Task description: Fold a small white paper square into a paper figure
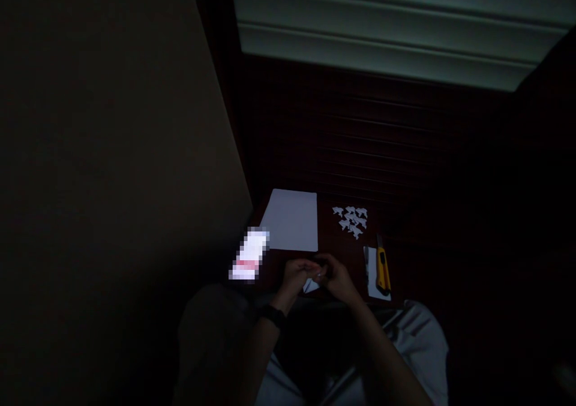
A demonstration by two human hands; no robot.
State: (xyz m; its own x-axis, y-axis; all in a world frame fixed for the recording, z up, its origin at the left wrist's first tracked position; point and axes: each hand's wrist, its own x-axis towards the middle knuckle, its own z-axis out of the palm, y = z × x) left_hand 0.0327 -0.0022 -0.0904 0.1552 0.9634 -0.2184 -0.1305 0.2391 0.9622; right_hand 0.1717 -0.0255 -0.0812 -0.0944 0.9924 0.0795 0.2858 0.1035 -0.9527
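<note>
Close together at the near edge of the dark table, my left hand and my right hand meet with their fingertips pinched. Between and just below them shows a small white folded paper, which both sets of fingers appear to grip; its upper part is hidden by the fingers. A black band circles my left wrist. Beyond my hands lies a large white sheet stack. To its right is a cluster of several small folded paper figures.
A yellow utility knife rests on white paper strips at the table's right edge. A lit, pixelated phone-like rectangle is at the left. A wall borders the left; dark slatted panelling stands behind. The light is dim.
</note>
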